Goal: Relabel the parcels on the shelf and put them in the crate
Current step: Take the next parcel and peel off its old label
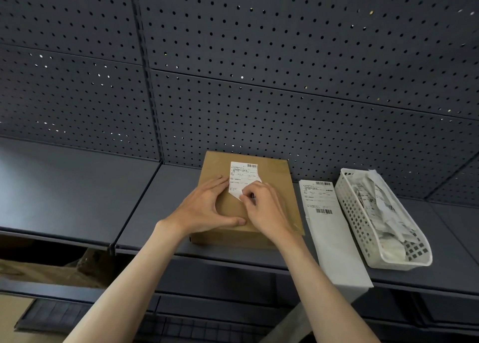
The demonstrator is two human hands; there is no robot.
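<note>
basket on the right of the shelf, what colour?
White, with a lattice wall; the basket shows in the head view.

You're getting a dim, cool view. Soft glare washes the shelf (51, 177) at left; bright pinpoints leak through the pegboard (259, 83) holes. Wide-angle bending curves straight lines near the edges. Centre sharp, bottom corners soft and dark.

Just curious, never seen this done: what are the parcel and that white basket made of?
The parcel looks like matte brown cardboard: flat faces, folded edges. The white basket seems moulded plastic, given its slightly glossy rim and regular grid of holes.
</note>
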